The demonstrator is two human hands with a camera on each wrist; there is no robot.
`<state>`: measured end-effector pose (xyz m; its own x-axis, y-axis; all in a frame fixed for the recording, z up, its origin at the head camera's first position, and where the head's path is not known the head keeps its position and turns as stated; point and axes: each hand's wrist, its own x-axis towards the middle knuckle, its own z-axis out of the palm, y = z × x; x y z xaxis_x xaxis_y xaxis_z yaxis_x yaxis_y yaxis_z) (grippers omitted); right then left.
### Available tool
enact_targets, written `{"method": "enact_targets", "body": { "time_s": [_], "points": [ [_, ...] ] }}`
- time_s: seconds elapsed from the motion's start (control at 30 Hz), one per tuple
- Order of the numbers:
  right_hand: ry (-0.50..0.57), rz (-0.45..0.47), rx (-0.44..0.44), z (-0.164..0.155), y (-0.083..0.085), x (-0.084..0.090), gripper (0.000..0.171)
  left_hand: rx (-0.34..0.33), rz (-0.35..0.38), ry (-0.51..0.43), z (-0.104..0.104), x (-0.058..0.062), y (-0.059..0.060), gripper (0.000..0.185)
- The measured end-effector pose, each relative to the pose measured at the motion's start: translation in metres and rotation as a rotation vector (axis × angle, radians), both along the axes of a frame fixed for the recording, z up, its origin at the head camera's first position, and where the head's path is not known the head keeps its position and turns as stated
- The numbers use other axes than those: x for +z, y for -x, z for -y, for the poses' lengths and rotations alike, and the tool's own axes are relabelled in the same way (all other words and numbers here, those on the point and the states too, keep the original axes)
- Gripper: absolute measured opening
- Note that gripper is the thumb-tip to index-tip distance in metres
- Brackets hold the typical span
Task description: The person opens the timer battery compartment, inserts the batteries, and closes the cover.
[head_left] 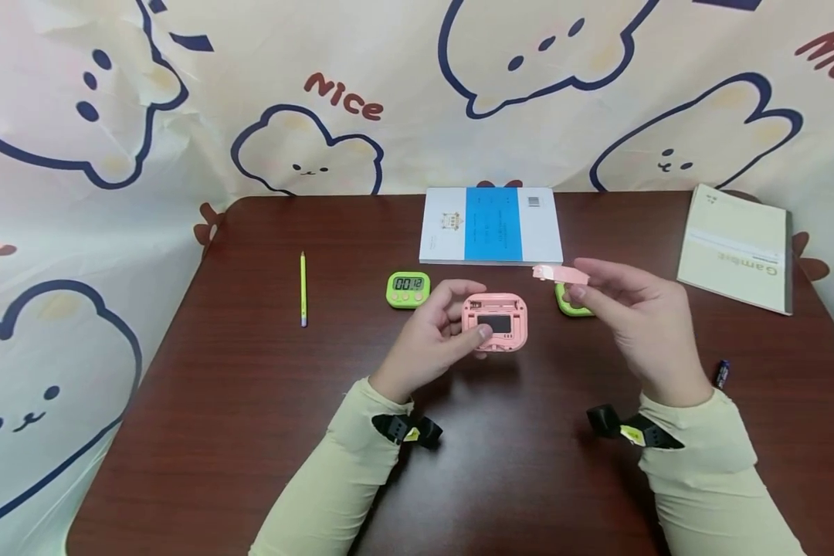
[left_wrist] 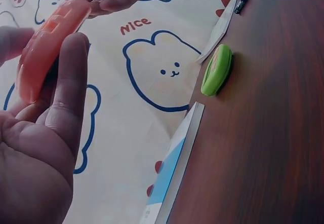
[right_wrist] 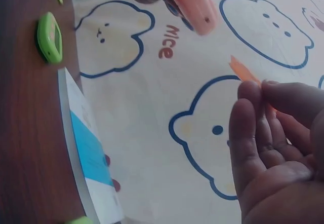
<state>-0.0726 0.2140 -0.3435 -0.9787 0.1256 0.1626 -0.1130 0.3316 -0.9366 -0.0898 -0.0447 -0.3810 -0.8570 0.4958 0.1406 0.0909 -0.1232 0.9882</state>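
My left hand (head_left: 431,340) holds a pink timer (head_left: 495,323) by its left side, thumb on its face. An open slot with a small metal part shows along the timer's top, above a dark rectangular panel. To the right, apart from the timer, my right hand (head_left: 649,328) pinches a slim pink cover (head_left: 556,273) between thumb and fingers. In the right wrist view the cover (right_wrist: 243,71) juts from the fingertips, just below the timer (right_wrist: 200,11). The left wrist view shows the timer (left_wrist: 48,41) edge-on between thumb and fingers.
A green timer (head_left: 408,289) lies left of my left hand; another green timer (head_left: 568,301) is partly hidden behind my right hand. A yellow-green pencil (head_left: 303,289), a blue-and-white book (head_left: 493,224), a pale notebook (head_left: 737,247) and a dark battery (head_left: 722,374) lie around the table.
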Motion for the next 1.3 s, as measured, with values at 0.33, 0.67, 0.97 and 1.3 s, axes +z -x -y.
{"method": "enact_targets", "body": {
  "time_s": [0.33, 0.67, 0.97, 1.3],
  "points": [
    [-0.150, 0.049, -0.015, -0.017, 0.001, -0.015, 0.037, -0.038, 0.034, 0.034, 0.001, 0.001, -0.001, 0.056],
    [-0.410, 0.039, 0.173, -0.038, 0.006, -0.048, 0.024, -0.038, 0.021, 0.071, 0.004, 0.001, 0.000, 0.058],
    [-0.504, 0.176, 0.306, -0.042, 0.013, -0.081, 0.022, -0.050, 0.002, 0.078, 0.006, 0.004, 0.000, 0.057],
    [-0.625, 0.211, 0.343, -0.045, 0.011, -0.081, 0.020, -0.045, -0.014, 0.091, 0.004, 0.005, -0.001, 0.056]
  ]
}}
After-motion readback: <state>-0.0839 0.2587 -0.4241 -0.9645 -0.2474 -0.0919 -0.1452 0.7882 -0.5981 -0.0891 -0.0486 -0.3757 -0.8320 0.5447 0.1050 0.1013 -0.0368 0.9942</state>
